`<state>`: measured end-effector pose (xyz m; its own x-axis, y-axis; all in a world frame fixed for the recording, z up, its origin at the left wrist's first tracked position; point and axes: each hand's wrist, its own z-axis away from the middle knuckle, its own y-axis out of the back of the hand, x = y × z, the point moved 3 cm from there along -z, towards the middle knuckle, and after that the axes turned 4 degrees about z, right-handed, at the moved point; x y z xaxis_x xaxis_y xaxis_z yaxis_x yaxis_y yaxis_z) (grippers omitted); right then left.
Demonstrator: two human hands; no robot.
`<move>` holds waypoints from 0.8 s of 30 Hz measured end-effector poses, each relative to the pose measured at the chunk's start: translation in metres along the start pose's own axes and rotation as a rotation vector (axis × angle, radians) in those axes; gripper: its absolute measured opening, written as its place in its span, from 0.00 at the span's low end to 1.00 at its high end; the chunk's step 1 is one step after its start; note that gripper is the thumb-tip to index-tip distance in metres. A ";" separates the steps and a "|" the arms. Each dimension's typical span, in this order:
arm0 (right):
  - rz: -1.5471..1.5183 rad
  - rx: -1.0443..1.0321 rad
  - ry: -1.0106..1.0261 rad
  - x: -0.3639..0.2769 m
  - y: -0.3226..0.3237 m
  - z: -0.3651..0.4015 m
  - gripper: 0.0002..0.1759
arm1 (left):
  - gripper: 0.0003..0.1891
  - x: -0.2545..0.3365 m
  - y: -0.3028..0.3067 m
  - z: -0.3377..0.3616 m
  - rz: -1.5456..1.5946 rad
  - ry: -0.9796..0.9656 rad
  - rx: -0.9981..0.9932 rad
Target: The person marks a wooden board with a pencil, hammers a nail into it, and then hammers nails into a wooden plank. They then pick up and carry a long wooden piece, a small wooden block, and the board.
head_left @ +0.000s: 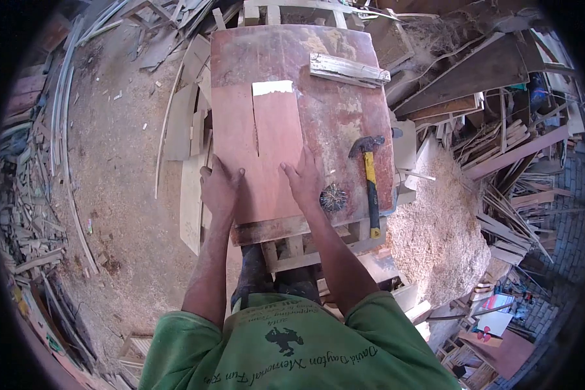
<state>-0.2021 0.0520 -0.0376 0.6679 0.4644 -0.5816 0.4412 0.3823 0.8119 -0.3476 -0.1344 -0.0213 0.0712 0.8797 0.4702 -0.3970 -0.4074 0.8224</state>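
A thin reddish plywood sheet point(276, 149) lies flat on the worn workbench point(344, 123). Its upper part has a dark slit along the grain and a torn white patch point(272, 88) at the far end. My left hand point(221, 186) grips the left edge, thumb on top. On the right edge, my right hand point(303, 179) closes with its thumb resting on the surface. Beside that hand sits a small pile of nails point(333, 197). Farther right lies a claw hammer point(370, 182) with a yellow and black handle.
Narrow whitish wood strips point(349, 70) lie at the bench's far right. Boards point(182, 123) lean along its left side. A sawdust heap point(435, 227) and stacked scrap wood point(513, 143) are to the right. More offcuts point(29, 201) line the left.
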 end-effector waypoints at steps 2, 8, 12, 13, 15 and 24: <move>-0.018 0.003 -0.006 -0.001 -0.001 0.001 0.47 | 0.45 -0.002 0.001 0.000 0.002 -0.002 0.002; -0.082 0.009 -0.016 0.000 -0.004 0.001 0.45 | 0.45 0.001 0.006 -0.002 0.060 0.006 -0.020; -0.049 0.024 -0.038 -0.001 -0.007 0.001 0.44 | 0.45 0.001 0.007 -0.007 0.074 0.023 -0.026; -0.051 0.036 -0.032 -0.001 -0.008 0.000 0.44 | 0.45 0.000 0.007 -0.007 0.078 0.027 -0.027; -0.050 0.040 -0.037 -0.002 -0.010 0.000 0.44 | 0.44 -0.001 0.005 -0.010 0.073 0.013 0.012; -0.049 0.095 0.023 0.001 -0.015 0.001 0.46 | 0.42 -0.001 0.006 -0.011 0.056 0.023 0.019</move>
<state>-0.2073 0.0464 -0.0501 0.6311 0.4654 -0.6205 0.5285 0.3276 0.7832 -0.3600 -0.1348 -0.0207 0.0281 0.8610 0.5079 -0.3822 -0.4602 0.8013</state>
